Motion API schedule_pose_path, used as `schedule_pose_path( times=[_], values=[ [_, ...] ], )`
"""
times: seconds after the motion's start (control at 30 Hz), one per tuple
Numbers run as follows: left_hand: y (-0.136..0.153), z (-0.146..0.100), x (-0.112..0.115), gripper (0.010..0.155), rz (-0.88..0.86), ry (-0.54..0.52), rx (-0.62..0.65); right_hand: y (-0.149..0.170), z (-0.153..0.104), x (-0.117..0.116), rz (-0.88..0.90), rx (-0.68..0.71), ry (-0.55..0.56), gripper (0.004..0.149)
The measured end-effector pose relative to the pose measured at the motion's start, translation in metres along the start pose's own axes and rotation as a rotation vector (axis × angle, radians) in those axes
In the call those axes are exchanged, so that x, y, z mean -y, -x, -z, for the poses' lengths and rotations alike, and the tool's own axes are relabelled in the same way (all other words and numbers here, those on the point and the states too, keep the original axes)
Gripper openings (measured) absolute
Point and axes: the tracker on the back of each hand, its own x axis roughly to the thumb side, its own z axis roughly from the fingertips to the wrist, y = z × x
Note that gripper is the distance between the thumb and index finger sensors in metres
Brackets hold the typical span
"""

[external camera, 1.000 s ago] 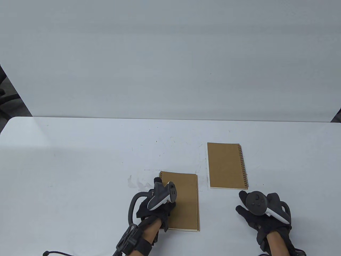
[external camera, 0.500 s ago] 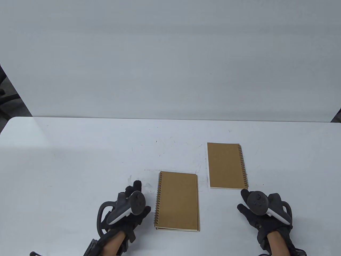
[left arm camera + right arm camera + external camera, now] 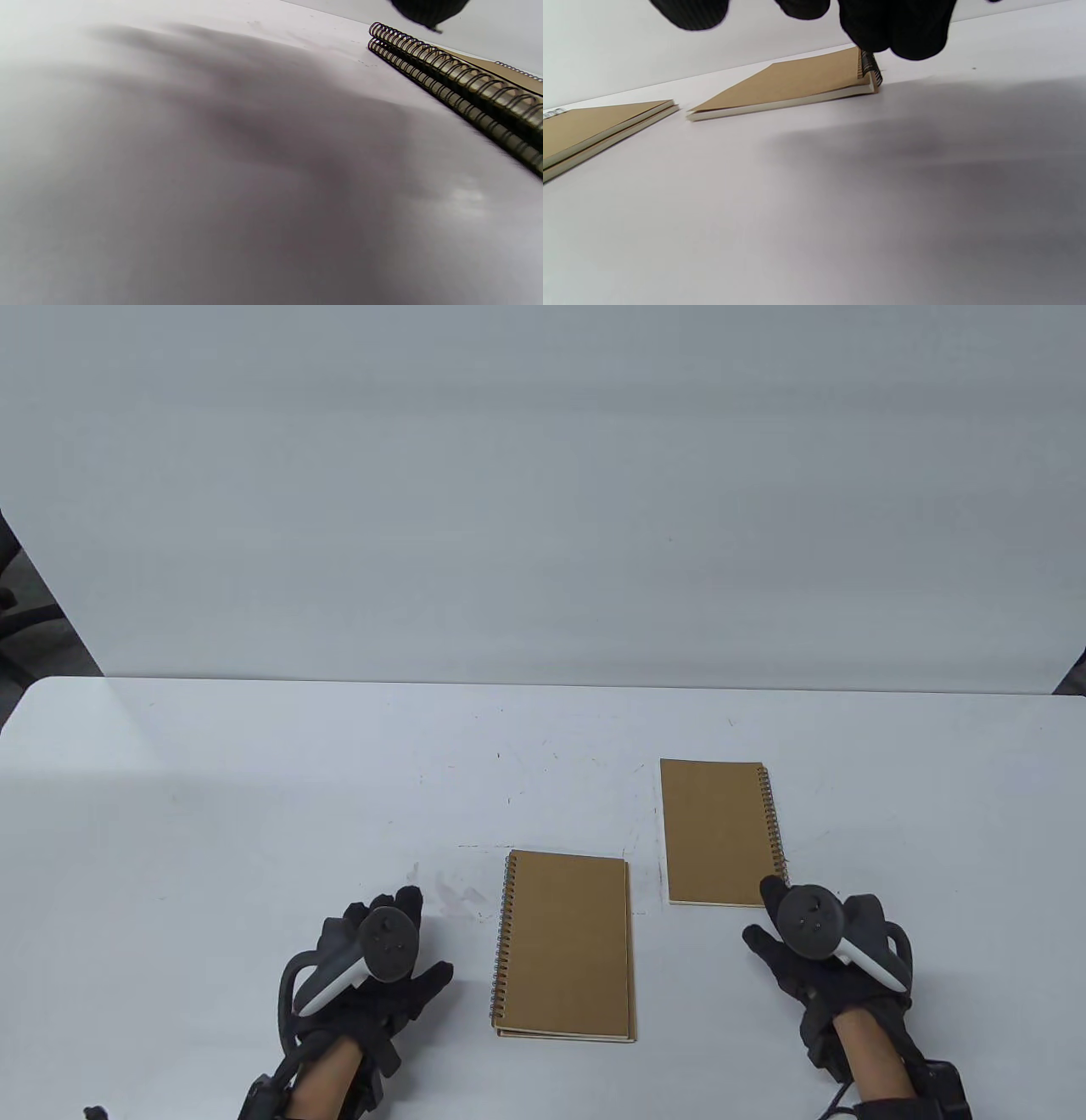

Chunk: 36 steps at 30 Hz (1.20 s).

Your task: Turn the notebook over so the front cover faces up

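Two brown kraft spiral notebooks lie stacked (image 3: 564, 946) near the front middle, spirals on the left. Their two spirals show in the left wrist view (image 3: 458, 80). A single brown notebook (image 3: 721, 831) lies flat further back on the right, spiral on its right side. My left hand (image 3: 382, 959) is spread open just left of the stack, holding nothing. My right hand (image 3: 789, 933) is open, with a fingertip at the single notebook's near spiral corner. In the right wrist view the fingers (image 3: 895, 29) hang right over that corner of the notebook (image 3: 797, 82).
The white table (image 3: 254, 814) bears faint pen marks and a smudge left of the stack. A white wall panel stands behind the table's far edge. The stack's edge shows at the left of the right wrist view (image 3: 594, 127).
My left hand came off the stacked notebooks and moved left, now open beside them. My right hand moved forward to the single notebook's near spiral corner. The notebooks have not moved.
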Motion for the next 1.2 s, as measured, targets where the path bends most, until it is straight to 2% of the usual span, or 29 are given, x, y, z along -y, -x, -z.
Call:
schedule_pose_path(
  times=[0.17, 0.3, 0.4, 0.47, 0.5, 0.53, 0.63, 0.73, 0.87, 0.97, 1.0, 1.07, 1.2],
  values=[
    [-0.004, 0.000, 0.001, 0.093, 0.004, 0.009, 0.007, -0.007, 0.051, 0.007, -0.120, -0.172, -0.036, 0.078],
    [-0.005, 0.001, 0.003, 0.093, 0.017, 0.021, 0.005, -0.008, 0.090, 0.003, -0.075, -0.293, -0.046, 0.093],
    [-0.005, 0.001, 0.003, 0.093, 0.017, 0.020, 0.005, -0.011, 0.106, -0.004, -0.031, -0.356, -0.054, 0.102],
    [-0.005, 0.001, 0.003, 0.092, 0.017, 0.023, -0.004, -0.020, 0.112, -0.007, -0.159, -0.392, -0.048, 0.103],
    [-0.004, 0.001, 0.002, 0.092, 0.015, 0.018, -0.004, -0.023, 0.114, -0.004, -0.223, -0.389, -0.056, 0.104],
    [-0.004, 0.001, 0.001, 0.092, 0.010, 0.019, -0.008, -0.026, 0.115, -0.002, -0.216, -0.373, -0.037, 0.103],
    [-0.004, 0.001, 0.000, 0.092, 0.001, 0.023, -0.015, -0.025, 0.114, 0.000, -0.146, -0.389, -0.016, 0.103],
    [-0.009, 0.001, -0.002, 0.092, -0.017, 0.013, -0.027, -0.014, 0.109, 0.003, -0.032, -0.373, 0.101, 0.099],
    [-0.013, 0.001, -0.001, 0.092, 0.029, -0.012, -0.012, -0.010, 0.101, 0.016, 0.041, -0.330, 0.145, 0.090],
    [-0.011, 0.001, 0.001, 0.092, 0.053, -0.028, -0.035, -0.011, 0.090, 0.034, 0.278, -0.262, 0.205, 0.081],
    [-0.011, 0.001, 0.001, 0.092, 0.050, -0.032, -0.041, -0.013, 0.084, 0.043, 0.381, -0.230, 0.199, 0.080],
    [-0.012, 0.001, 0.001, 0.093, 0.049, -0.037, -0.038, -0.019, 0.077, 0.053, 0.473, -0.192, 0.191, 0.078],
    [-0.015, 0.003, 0.005, 0.092, 0.048, -0.006, -0.024, -0.042, 0.053, 0.075, 0.356, -0.139, 0.166, 0.077]
  ],
)
